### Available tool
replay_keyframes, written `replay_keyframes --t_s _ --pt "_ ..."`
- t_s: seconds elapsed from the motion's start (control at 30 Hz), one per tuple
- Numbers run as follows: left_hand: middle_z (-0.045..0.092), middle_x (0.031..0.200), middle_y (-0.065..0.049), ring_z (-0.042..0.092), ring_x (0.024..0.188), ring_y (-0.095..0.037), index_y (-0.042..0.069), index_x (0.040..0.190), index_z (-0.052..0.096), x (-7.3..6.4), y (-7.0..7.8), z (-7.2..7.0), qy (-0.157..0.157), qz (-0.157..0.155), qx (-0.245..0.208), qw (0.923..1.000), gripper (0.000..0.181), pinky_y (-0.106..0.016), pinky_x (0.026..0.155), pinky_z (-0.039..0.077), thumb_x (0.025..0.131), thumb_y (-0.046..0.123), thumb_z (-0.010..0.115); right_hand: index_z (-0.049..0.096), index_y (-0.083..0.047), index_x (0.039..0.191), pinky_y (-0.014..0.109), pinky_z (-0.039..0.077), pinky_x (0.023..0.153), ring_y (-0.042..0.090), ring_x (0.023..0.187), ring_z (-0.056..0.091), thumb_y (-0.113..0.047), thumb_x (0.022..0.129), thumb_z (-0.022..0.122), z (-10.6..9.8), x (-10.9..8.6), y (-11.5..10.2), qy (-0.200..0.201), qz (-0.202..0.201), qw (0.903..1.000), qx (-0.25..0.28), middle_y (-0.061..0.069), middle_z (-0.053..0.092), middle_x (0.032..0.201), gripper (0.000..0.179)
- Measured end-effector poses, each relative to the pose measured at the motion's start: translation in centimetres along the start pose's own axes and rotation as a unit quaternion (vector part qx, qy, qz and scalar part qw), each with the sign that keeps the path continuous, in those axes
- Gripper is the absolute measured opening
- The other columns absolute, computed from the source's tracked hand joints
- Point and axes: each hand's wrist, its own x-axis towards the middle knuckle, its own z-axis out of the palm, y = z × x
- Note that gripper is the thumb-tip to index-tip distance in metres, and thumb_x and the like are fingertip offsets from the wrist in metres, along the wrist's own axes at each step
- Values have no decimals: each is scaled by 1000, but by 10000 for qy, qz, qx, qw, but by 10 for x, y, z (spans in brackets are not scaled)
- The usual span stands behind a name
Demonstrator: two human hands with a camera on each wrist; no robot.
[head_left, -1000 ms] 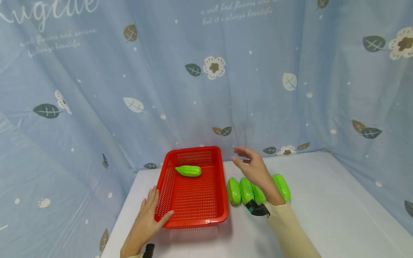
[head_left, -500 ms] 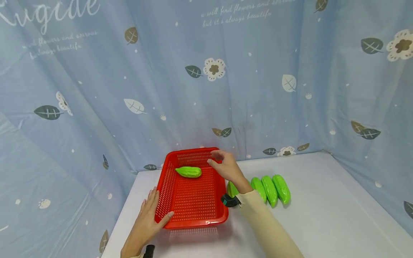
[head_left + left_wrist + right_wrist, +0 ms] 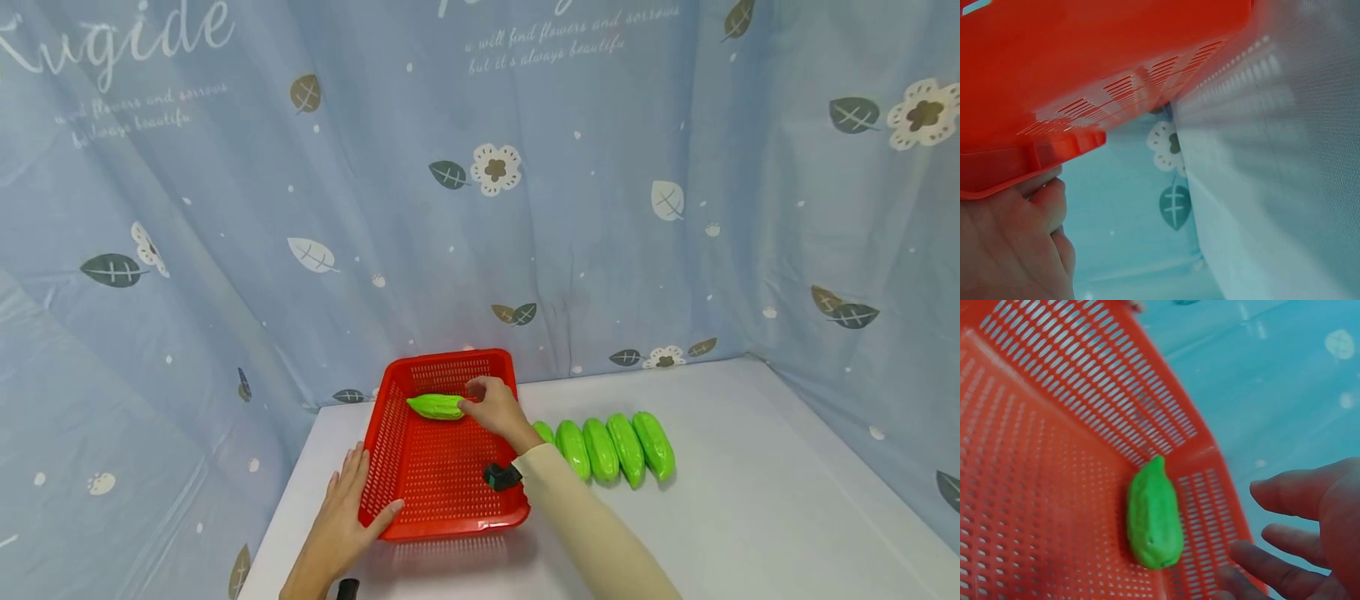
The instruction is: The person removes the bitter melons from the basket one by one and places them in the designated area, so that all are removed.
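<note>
A red plastic basket (image 3: 450,500) with slotted walls stands on the white table. Inside it, by the far wall, lies one bright green ridged gourd (image 3: 433,407) with a pointed tip. My right hand (image 3: 495,410) hovers over the basket near the gourd's blunt end. In the right wrist view, its fingers (image 3: 1285,562) are spread apart, loosely bent, with nothing between them and a gap to the gourd. My left hand (image 3: 341,508) rests on the basket's near left corner, fingers extended along the side and thumb at the front rim. The left wrist view shows that hand (image 3: 1016,244) against the rim.
Several more green gourds (image 3: 602,450) lie side by side in a row right of the basket, the leftmost partly hidden by my right arm. A blue patterned curtain (image 3: 480,250) hangs behind and at the sides of the white table (image 3: 750,500).
My right hand has moved left from above the row of gourds to over the basket, and lower, near the gourd inside. The left hand stays on the basket's corner.
</note>
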Motion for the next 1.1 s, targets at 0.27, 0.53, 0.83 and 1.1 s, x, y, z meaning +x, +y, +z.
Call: replay_keyframes --t_s 0.27,0.53,0.83,1.1 --pt "10 176 -15 9 162 -41 1 165 18 3 -3 -1 50 30 -32 10000 108 -68 127 13 90 63 66 65 3 130 51 56 100 35 118 66 -16 94 73 18 16 3 -107 124 9998 -83 22 68 129 42" --pt "11 176 -14 10 163 -40 3 165 18 3 -2 -2 112 78 -66 9999 105 -62 131 8 92 60 66 65 5 128 51 56 100 34 114 67 -15 91 76 31 30 13 88 147 9993 -335 23 69 126 43" --pt "17 175 -14 15 161 -41 2 164 24 0 0 3 254 71 3 9997 104 -70 125 18 89 58 69 64 5 130 50 55 103 34 119 64 -13 91 75 39 40 14 110 109 9986 -513 22 67 132 44" --pt "17 175 -15 17 160 -42 1 163 25 -5 1 6 334 76 -65 9994 103 -73 123 19 89 57 70 64 7 130 52 52 105 37 123 60 -9 89 77 52 45 18 0 -136 9950 -988 23 63 131 46"
